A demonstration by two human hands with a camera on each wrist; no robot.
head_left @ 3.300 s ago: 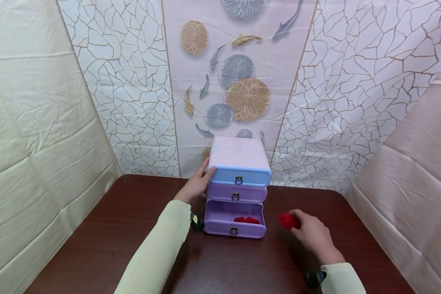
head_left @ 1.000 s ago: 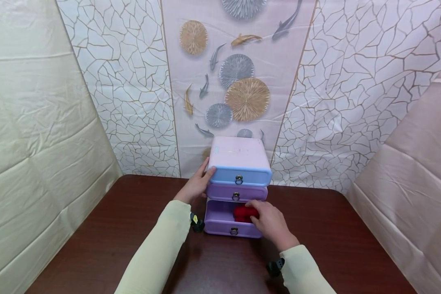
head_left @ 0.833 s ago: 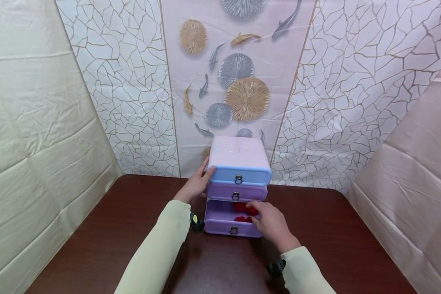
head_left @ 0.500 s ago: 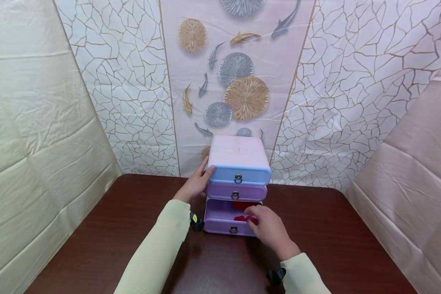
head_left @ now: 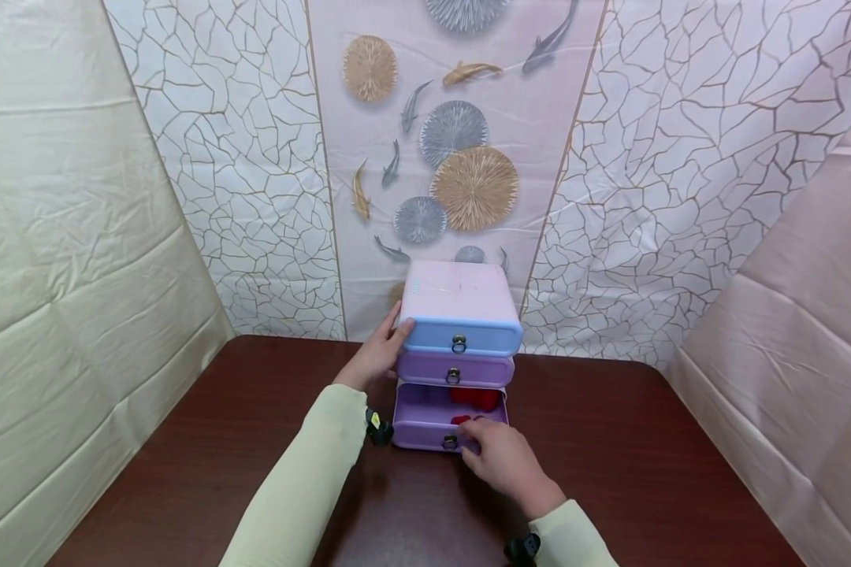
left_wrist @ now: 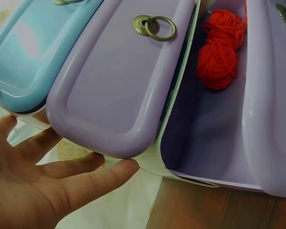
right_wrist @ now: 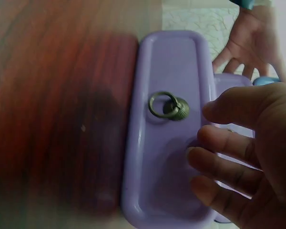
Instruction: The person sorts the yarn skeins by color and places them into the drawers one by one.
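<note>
A small drawer unit [head_left: 461, 291] stands on the table, with a pale pink top, a blue top drawer [head_left: 425, 337] and a purple middle drawer [head_left: 421, 368], both pushed in. Its purple bottom drawer [head_left: 420, 435] is pulled out. Inside lie red yarn bundles [left_wrist: 219, 64], partly hidden in the head view. My left hand [head_left: 377, 356] rests against the unit's left side, fingers spread. Holding nothing, my right hand [head_left: 503, 465] is at the bottom drawer's front, fingers loosely bent, close to the brass ring pull [right_wrist: 169, 107].
The dark brown table [head_left: 255, 472] extends around the unit. Behind it hangs a patterned cloth backdrop [head_left: 255, 157], with beige cloth [head_left: 57, 236] along the left side and more at the right.
My right hand carried red yarn from the table's right into the bottom drawer and let it go. It then drew back towards the drawer front. My left hand stayed in place.
</note>
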